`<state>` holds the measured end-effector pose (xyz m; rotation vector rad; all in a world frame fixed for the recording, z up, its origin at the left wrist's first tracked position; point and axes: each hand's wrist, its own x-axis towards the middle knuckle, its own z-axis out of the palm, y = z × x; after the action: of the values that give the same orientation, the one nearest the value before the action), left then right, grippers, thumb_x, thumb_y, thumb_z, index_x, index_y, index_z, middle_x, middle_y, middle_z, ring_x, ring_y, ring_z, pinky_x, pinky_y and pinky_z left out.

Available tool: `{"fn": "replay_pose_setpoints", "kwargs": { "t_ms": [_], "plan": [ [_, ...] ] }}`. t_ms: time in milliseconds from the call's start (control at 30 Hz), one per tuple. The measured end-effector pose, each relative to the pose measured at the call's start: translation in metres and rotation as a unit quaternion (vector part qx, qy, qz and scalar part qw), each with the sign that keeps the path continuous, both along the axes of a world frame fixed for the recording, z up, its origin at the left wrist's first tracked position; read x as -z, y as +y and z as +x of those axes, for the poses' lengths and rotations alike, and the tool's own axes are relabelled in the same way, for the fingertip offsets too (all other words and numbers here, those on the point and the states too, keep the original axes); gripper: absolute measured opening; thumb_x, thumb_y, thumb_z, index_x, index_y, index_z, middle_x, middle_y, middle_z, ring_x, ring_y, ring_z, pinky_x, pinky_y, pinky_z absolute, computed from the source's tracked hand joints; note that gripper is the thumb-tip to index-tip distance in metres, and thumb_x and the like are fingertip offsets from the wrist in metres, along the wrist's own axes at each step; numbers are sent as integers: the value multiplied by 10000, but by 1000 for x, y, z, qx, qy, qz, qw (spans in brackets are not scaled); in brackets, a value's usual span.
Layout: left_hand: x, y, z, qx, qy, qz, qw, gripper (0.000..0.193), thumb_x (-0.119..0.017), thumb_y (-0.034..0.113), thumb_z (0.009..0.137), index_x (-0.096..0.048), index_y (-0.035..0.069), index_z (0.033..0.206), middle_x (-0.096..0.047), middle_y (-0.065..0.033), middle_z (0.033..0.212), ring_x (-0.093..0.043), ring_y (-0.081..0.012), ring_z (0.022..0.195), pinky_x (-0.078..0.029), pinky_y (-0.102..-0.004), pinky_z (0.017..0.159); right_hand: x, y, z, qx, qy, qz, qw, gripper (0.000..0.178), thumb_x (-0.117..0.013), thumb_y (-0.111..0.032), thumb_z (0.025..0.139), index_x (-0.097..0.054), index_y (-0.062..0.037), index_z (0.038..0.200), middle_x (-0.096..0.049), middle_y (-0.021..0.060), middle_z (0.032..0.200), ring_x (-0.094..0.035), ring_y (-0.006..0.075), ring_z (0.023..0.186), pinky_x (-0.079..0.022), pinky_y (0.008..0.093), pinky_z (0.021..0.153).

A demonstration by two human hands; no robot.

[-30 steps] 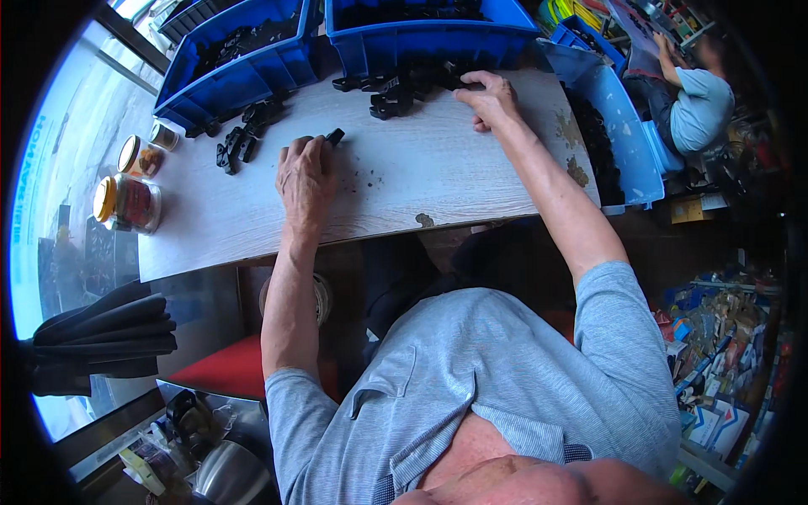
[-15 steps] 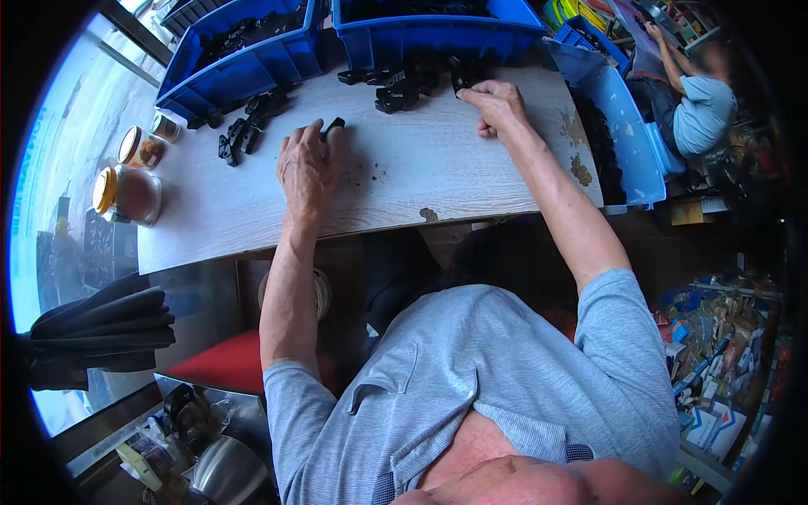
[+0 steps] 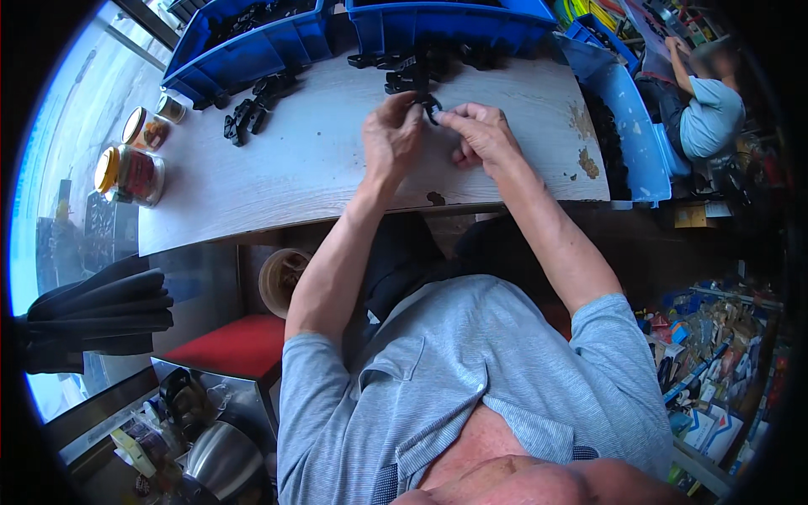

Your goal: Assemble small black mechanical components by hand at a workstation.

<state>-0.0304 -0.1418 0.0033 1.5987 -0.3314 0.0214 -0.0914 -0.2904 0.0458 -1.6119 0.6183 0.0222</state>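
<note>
Over the middle of the table, my left hand (image 3: 393, 139) and my right hand (image 3: 481, 135) come together at a small curved black plastic part (image 3: 430, 107). Thumb and fingers of the left hand pinch it from one side. The right fingertips grip its other side, with the remaining fingers curled in. Just beyond my hands lies a pile of similar black parts (image 3: 406, 77). Another row of black parts (image 3: 250, 114) lies to the left, near the blue bin. What exactly the parts are I cannot tell.
Two blue bins (image 3: 252, 57) (image 3: 450, 29) of black parts line the table's far edge. Jars (image 3: 135, 174) stand at the left edge. A light-blue tub (image 3: 644, 160) is at the right. Behind it a person (image 3: 709, 109) sits working. A red seat (image 3: 227, 345) is lower left.
My left hand has moved right, carrying a black part from the left-middle of the table to my right hand. The right hand has drawn slightly nearer and left to meet it.
</note>
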Motion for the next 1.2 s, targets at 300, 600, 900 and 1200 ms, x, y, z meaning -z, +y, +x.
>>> {"fn": "replay_pose_setpoints", "kwargs": {
  "t_ms": [300,600,900,1200],
  "plan": [
    [6,-7,8,-15,-238,194,951,273,-693,71,872,-722,53,1143,-740,-142,1017,-730,-265,882,-570,-345,793,4,-1,7,-61,38,-8,997,171,-671,-191,936,-671,-48,1029,-623,61,662,-605,162,472,-554,336,470],
    [0,-4,-2,10,-281,215,935,273,-664,35,876,-729,95,1134,-709,-135,1045,-702,-338,925,-570,-377,823,0,-20,10,-56,-54,-73,994,456,-694,-121,862,-578,-102,1302,-576,24,652,-571,120,475,-498,299,421],
    [6,-3,0,14,-288,229,930,247,-666,30,862,-725,90,1095,-701,-135,1031,-689,-328,914,-570,-393,812,-9,-17,22,-149,13,-126,981,346,-673,-97,854,-609,-127,1193,-574,8,640,-524,107,452,-425,271,375],
    [-7,5,-9,35,-317,276,907,237,-632,47,861,-705,93,1082,-689,-114,1060,-674,-328,968,-558,-420,816,-4,-16,21,-160,19,-177,971,245,-697,-136,880,-606,-116,1107,-547,-5,629,-480,96,452,-357,274,378]
  ]
}}
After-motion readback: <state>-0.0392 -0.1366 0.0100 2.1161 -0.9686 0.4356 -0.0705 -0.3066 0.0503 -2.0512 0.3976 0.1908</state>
